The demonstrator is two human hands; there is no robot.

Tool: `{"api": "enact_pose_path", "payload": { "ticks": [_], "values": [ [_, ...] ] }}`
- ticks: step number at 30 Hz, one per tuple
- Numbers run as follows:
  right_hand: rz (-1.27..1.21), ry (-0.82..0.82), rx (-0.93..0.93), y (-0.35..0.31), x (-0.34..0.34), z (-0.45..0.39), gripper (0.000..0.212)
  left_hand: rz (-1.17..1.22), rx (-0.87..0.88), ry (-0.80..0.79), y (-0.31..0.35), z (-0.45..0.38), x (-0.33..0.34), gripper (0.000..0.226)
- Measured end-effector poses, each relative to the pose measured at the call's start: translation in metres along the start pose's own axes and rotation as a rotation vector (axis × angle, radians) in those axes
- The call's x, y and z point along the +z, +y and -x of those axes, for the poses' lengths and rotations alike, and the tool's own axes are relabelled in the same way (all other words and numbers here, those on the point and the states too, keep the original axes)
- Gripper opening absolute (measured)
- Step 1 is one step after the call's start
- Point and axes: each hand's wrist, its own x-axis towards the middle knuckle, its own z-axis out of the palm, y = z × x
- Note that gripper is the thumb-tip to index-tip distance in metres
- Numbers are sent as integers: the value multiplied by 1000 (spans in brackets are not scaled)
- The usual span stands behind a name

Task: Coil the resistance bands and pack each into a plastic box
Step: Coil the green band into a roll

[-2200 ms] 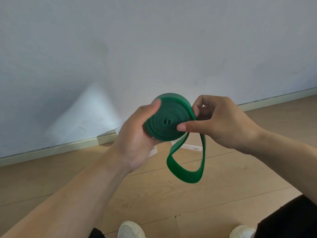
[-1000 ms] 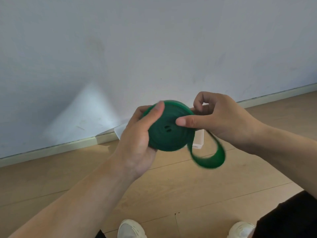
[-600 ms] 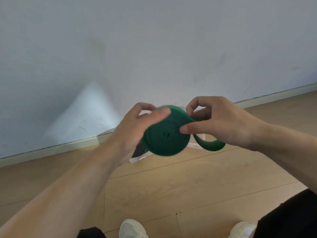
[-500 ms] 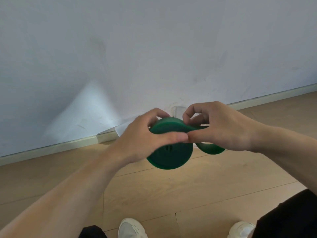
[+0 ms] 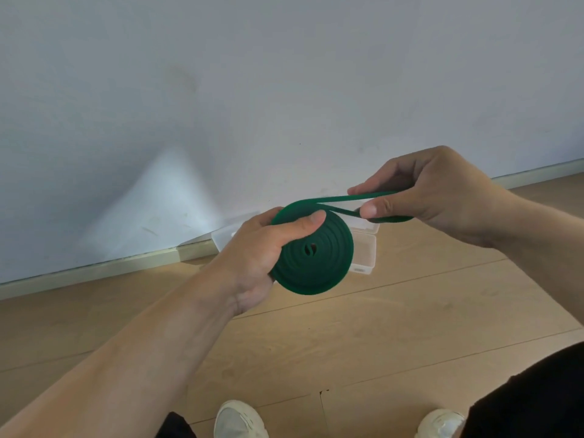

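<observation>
Right now your left hand (image 5: 252,257) grips the green resistance band (image 5: 313,257) as a tight flat coil, thumb pressed across its upper edge. Your right hand (image 5: 436,197) pinches the short loose tail, drawn taut to the side. Behind the coil a clear plastic box (image 5: 363,251) sits on the wooden floor (image 5: 347,336) — close to the wall (image 5: 284,90).

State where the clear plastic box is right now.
In the head view, the clear plastic box sits on the wooden floor by the skirting, behind the green band.
</observation>
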Motion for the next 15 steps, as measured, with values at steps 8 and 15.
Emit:
{"api": "enact_pose_path", "payload": {
  "ticks": [8, 15],
  "values": [
    [-181, 68, -36, 15, 25, 4, 35, 169, 4, -6, 3, 2, 1, 47],
    [29, 342, -112, 21, 52, 7, 22, 320, -13, 77, 2, 5, 6, 42]
  ]
}}
